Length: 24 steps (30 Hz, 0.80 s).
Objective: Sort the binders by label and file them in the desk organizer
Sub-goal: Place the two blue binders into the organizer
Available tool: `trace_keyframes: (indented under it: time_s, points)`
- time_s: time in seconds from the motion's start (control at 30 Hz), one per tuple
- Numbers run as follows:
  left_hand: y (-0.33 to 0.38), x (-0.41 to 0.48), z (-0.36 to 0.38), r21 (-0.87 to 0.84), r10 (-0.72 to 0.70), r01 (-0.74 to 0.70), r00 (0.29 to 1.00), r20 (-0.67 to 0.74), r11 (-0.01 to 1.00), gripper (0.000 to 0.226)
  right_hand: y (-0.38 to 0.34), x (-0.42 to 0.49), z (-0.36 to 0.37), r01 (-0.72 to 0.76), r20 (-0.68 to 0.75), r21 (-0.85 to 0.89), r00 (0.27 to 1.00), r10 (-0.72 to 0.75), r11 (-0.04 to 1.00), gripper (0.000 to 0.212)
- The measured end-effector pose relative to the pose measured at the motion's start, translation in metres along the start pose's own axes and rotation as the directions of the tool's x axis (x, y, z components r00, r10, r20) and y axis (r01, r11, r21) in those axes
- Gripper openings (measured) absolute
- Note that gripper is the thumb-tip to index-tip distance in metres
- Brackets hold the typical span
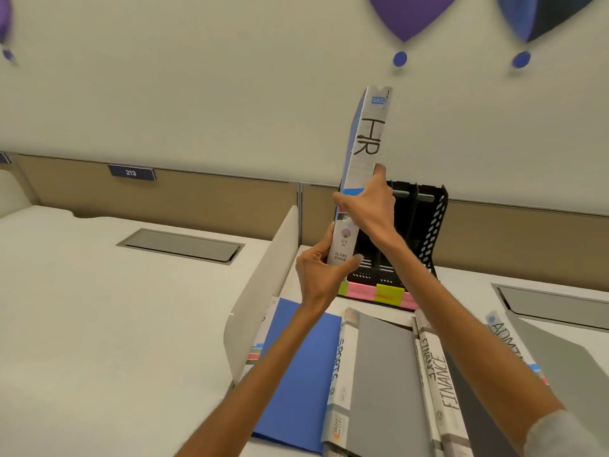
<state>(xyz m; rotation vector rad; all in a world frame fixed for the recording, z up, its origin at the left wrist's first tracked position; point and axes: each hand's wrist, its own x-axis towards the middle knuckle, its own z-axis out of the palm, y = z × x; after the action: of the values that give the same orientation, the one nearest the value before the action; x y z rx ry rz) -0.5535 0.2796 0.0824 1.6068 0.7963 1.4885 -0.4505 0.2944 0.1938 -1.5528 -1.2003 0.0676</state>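
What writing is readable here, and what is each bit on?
"HR", "SRS", "2D RING BINDER": held binder spine.
"213": partition sign.
"SPORTS": flat binder spine.
"FINANCE", twice: neighbouring spines.
"ADMI", cut off: rightmost binder.
Sticky notes, small logos: too blurred.

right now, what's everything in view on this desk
blue-covered, white-spined HR binder: one, upright, at the organizer's left end
black perforated desk organizer: one, against back partition, pink and yellow labels on front lip
blue binder: one, flat, near left
grey SPORTS binder: one, flat, centre
white FINANCE spines: two, right of SPORTS
grey ADMI-marked binder: one, far right
white divider panel: one, left of binders
grey desk hatches: two, left and right
navy 213 plate: one, partition
left hand, right hand: both grip the HR binder
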Motion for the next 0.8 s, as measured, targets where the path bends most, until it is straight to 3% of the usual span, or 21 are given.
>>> trace_keyframes:
  time_s: [0.4, 0.63, 0.8]
  points:
    - [-0.081, 0.070, 0.022, -0.121, -0.109, 0.143, 0.961, 0.253, 0.982, 0.082, 0.064, 0.051, 0.047, 0.041, -0.068, -0.022, 0.997, -0.042, 0.999, 0.081]
    - [-0.136, 0.088, 0.031, 0.062, -0.135, 0.122, 0.930, 0.342, 0.991, 0.084, 0.105, 0.051, 0.079, 0.039, -0.186, -0.030, 0.982, -0.044, 0.999, 0.072]
    - [-0.170, 0.095, 0.028, 0.186, -0.191, 0.121, 0.887, 0.420, 0.975, 0.086, 0.133, 0.046, 0.103, -0.024, -0.213, 0.069, 0.976, 0.038, 0.997, 0.076]
